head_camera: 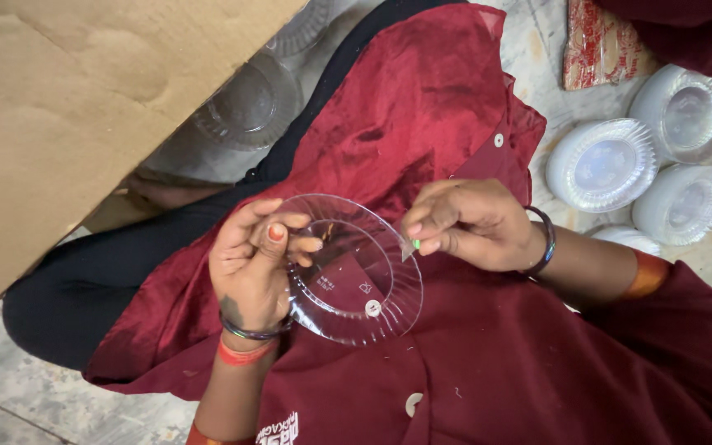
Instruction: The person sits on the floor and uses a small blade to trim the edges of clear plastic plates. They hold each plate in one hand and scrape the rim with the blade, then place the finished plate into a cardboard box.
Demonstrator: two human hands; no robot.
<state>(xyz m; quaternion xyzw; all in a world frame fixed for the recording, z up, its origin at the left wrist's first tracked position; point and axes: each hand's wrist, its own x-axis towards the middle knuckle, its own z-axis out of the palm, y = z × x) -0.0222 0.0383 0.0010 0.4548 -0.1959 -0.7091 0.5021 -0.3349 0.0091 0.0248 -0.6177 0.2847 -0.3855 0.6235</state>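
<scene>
A clear round plastic plate [358, 288] with a ribbed rim is held over my lap. My left hand [253, 264] grips its left edge, thumb on top and fingers curled under. My right hand [467, 224] is at the plate's right rim, with its fingertips pinched on a small clear scrap or film at the edge. Both wrists wear bangles. Beneath the plate lies my dark red garment [422, 115].
A large brown cardboard sheet [67, 107] covers the upper left, with clear plates [249, 103] stacked under its edge. Stacks of clear ribbed plates [603, 165] stand on the stone floor at right. A red-patterned packet [599, 45] lies at the top right.
</scene>
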